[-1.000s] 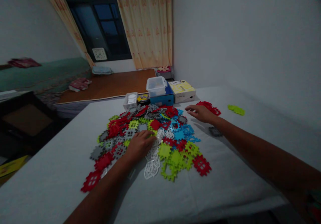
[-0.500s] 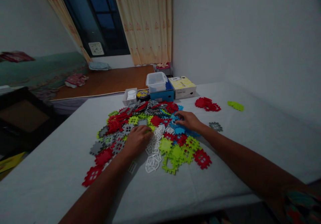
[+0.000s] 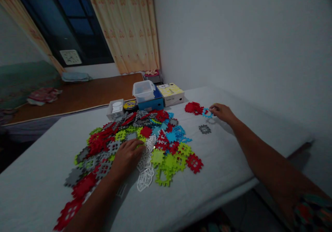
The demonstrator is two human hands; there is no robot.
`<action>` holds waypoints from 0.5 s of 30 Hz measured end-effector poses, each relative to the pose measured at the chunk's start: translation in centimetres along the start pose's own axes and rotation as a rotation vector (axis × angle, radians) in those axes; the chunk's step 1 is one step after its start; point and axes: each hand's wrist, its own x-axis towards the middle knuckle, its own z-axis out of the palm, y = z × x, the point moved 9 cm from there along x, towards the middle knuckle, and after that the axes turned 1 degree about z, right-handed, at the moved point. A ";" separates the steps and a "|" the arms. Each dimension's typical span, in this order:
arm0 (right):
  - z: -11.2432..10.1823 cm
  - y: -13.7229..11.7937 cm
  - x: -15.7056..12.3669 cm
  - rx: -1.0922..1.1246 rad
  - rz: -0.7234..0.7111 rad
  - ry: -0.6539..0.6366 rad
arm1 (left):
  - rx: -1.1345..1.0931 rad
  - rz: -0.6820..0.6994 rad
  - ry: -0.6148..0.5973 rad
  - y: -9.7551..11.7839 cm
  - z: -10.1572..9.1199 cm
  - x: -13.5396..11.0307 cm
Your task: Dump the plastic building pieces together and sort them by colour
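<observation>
My right hand (image 3: pixel 223 112) is out at the right side of the table, its fingertips pinching a light-blue building tile with toothed edges (image 3: pixel 206 113). Just left of that tile lies a small stack of red toothed tiles (image 3: pixel 192 108). A grey window tile (image 3: pixel 204 129) sits on the cloth below. My left hand (image 3: pixel 129 155) rests palm down on the big heap, fingers loosely stretched over grey tiles and beside white lattice pieces (image 3: pixel 145 176). Lime-green tiles (image 3: pixel 168 161), red tiles (image 3: pixel 84 186) and blue tiles (image 3: pixel 178 133) spread around it.
Behind the heap stand a clear plastic tub (image 3: pixel 144 90) on a blue box (image 3: pixel 150 104), a yellow-and-white box (image 3: pixel 171 95), a round black tin (image 3: pixel 130 105) and a small white box (image 3: pixel 115 110). A white cloth (image 3: pixel 207 190) covers the table. The wall borders the right side.
My right hand has moved from the blue tiles in the heap to the right, carrying a blue tile beside the red stack. The lime-green tile there is now hidden. The view has turned right.
</observation>
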 end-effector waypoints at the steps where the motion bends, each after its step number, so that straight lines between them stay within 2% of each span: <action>1: -1.2 3.0 -0.3 -0.087 0.082 0.006 | 0.006 0.007 0.003 0.1 0.0 0.0; 3: -2.8 7.7 -1.3 -0.236 0.174 -0.025 | 0.012 0.019 0.014 0.1 0.1 0.0; 6: -3.9 10.7 -1.9 -0.345 0.176 -0.032 | 0.007 0.035 0.041 0.1 0.2 0.0; 11: -4.2 11.2 0.8 -0.448 0.224 0.049 | 0.031 0.071 0.079 0.4 0.2 -0.1; 15: -2.2 11.1 3.8 -0.506 0.233 0.011 | 0.051 0.100 0.099 0.8 -0.2 -0.2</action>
